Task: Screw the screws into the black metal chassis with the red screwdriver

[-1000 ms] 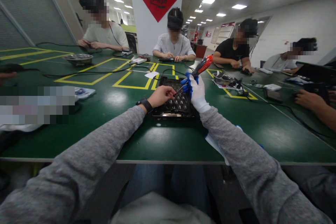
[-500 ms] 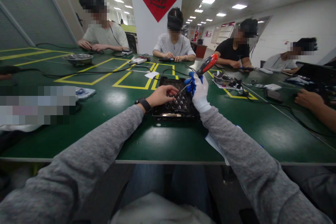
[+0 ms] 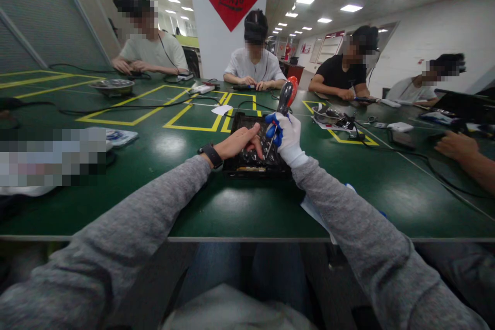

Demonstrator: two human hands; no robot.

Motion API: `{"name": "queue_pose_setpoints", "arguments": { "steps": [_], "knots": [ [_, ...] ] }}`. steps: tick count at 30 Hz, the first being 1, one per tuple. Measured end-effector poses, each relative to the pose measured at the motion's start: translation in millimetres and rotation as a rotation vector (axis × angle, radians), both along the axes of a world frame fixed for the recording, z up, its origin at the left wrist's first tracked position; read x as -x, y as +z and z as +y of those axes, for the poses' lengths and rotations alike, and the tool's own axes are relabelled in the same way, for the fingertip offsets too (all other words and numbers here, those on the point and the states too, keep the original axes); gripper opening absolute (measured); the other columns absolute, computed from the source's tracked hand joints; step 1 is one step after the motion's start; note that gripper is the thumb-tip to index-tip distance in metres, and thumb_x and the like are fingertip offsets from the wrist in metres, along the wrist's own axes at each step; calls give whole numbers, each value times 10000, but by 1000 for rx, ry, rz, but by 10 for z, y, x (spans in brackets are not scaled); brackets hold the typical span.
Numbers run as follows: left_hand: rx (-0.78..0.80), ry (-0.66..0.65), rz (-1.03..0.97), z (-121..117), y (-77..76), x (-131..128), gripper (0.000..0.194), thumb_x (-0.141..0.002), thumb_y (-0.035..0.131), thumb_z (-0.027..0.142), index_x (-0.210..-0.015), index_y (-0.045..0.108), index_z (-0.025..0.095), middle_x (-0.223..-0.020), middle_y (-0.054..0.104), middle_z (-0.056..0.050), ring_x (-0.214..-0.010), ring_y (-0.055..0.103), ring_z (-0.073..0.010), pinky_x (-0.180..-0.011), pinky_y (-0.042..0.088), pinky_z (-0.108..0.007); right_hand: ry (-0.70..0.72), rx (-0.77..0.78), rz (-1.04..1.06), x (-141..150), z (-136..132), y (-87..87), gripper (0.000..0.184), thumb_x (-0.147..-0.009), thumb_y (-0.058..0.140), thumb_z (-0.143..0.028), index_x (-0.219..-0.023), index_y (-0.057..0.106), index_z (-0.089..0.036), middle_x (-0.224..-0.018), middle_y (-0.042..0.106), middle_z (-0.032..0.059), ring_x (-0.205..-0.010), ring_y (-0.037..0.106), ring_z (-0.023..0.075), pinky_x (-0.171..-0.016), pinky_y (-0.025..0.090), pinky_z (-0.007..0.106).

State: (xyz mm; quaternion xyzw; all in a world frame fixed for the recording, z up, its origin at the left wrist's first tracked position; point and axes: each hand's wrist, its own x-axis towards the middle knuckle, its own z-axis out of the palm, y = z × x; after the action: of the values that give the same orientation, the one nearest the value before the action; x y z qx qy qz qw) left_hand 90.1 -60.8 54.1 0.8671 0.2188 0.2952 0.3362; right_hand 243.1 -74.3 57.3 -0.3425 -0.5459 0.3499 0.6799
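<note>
The screwdriver [image 3: 288,95] I worked from afar slanted steeply over a black case [image 3: 273,170], handle up, shaft pointing down and leftward, my gloved right hand [image 3: 289,136] wrapped around it, my bare left hand [image 3: 237,143] above the case, fingers extended, thumb apart, green bench [image 3: 232,206] beneath.

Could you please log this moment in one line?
left hand: bare, over black case | right hand: gloved, gripping screwdriver | shaft: pointing down
</note>
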Motion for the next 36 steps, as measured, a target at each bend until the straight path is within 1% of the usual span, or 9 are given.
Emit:
{"name": "queue_pose_setpoints", "arguments": {
  "steps": [3,7,10,14,18,21,27,30,36],
  "knots": [
    [3,-28,40,13,-4,-3,852,-881,50,557,-656,728,93,-452,410,-27,-499,410,-100,-582,347,-248,41,-11,-25,2,-11,-16,244,-761,519,-383,-720,575,-149,-461,502,-40,-380,457,63,-367,288,185],
    [1,-55,74,26,-16,-6,862,-882,31,551,-669,732,97,-459,424,-31,-515,426,-104,-611,364,-250,58,-17,-28,4,-14,-19,233,-760,526,-372,-728,576,-147,-474,509,-41,-388,466,62,-375,308,181],
    [1,-81,100,36,-13,4,836,-881,68,562,-684,735,99,-451,436,-31,-508,424,-102,-617,371,-247,58,-4,-38,4,-12,-21,232,-761,526,-371,-729,575,-147,-477,511,-39,-390,463,59,-383,317,179],
    [-10,-99,125,41,4,25,809,-885,100,558,-691,738,101,-452,472,-37,-502,426,-97,-624,374,-241,62,4,-61,8,-17,-24,244,-763,524,-383,-729,577,-147,-470,510,-37,-382,450,57,-372,301,177],
    [-29,-75,116,31,10,31,801,-891,103,547,-692,739,102,-529,571,-60,-537,452,-102,-628,373,-235,76,4,-67,20,-39,-12,235,-753,537,-381,-713,568,-151,-475,505,-38,-395,454,60,-382,323,181],
    [-19,-87,120,25,6,20,794,-889,114,551,-684,736,102,-581,615,-68,-573,492,-106,-642,381,-226,74,-4,-67,30,-51,0,216,-743,545,-363,-699,561,-152,-488,505,-38,-399,457,59,-393,343,185],
    [43,-95,90,8,12,7,736,-859,217,598,-657,722,101,-560,629,-62,-589,541,-116,-671,413,-217,70,-22,-78,30,-43,-3,184,-720,569,-331,-685,572,-151,-528,501,-38,-436,467,57,-409,353,183],
    [39,-104,105,-5,19,4,740,-863,209,594,-658,719,98,-545,629,-63,-578,542,-116,-667,419,-217,72,-27,-84,26,-37,-10,196,-717,571,-342,-685,580,-149,-532,500,-39,-438,458,56,-417,362,187],
    [34,-93,114,-16,21,2,738,-865,208,590,-653,716,98,-545,631,-64,-566,536,-113,-675,423,-221,77,-21,-59,31,-39,-3,207,-726,566,-346,-682,584,-144,-503,488,-44,-403,445,55,-399,341,191]
  ]
}}
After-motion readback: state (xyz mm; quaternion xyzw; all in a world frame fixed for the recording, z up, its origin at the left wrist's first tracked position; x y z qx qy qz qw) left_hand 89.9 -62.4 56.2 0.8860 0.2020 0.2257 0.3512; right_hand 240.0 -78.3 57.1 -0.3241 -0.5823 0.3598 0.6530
